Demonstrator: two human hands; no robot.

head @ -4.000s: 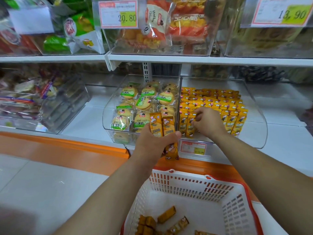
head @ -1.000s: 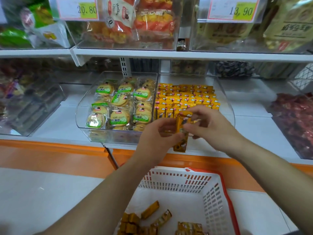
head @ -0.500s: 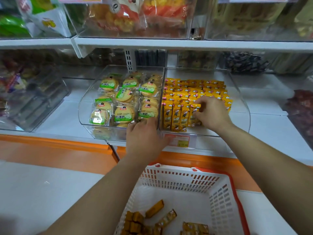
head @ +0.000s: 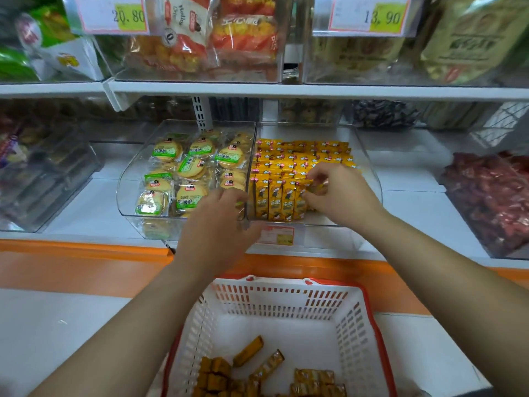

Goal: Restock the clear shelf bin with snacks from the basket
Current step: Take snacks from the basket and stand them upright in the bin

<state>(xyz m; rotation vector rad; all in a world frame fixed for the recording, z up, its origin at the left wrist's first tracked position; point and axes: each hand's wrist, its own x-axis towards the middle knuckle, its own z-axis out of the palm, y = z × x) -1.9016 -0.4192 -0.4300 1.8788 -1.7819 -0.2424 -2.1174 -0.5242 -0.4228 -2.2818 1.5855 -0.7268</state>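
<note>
The right hand point(head: 340, 196) has its grip pressed together on one yellow snack packet point(head: 317, 188), thumb below and fingertips above. It holds the packet at the right end of the front row point(head: 274, 202) of upright packets inside the clear bin point(head: 370, 179). A second ago both hands held packets together in the air in front of the bin. Since then the right one has carried its packet in, and the left hand point(head: 220, 224) has come away towards the bin's front edge. The left hand is blurred, with its fingers loosely spread and nothing visible in them.

The row is most likely being extended packet by packet, and this one is close to being set down. Below, the white basket point(head: 286, 290) has a scatter of loose packets point(head: 312, 379) on its floor, so several trips remain. The biscuit bin point(head: 128, 196) sits just left.
</note>
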